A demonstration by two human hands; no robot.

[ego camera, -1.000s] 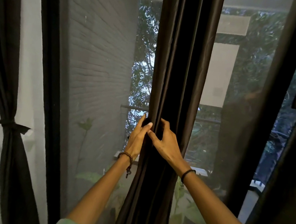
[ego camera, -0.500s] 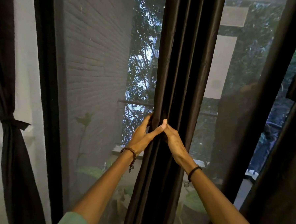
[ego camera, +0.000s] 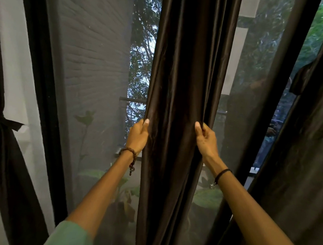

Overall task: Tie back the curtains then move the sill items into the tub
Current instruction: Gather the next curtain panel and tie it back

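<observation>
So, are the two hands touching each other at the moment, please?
Apart. The head view shows the left hand and right hand gripping opposite edges of the middle curtain, fabric between them.

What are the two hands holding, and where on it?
The dark middle curtain: the left hand grips its left edge, the right hand its right edge, at the same height.
</observation>
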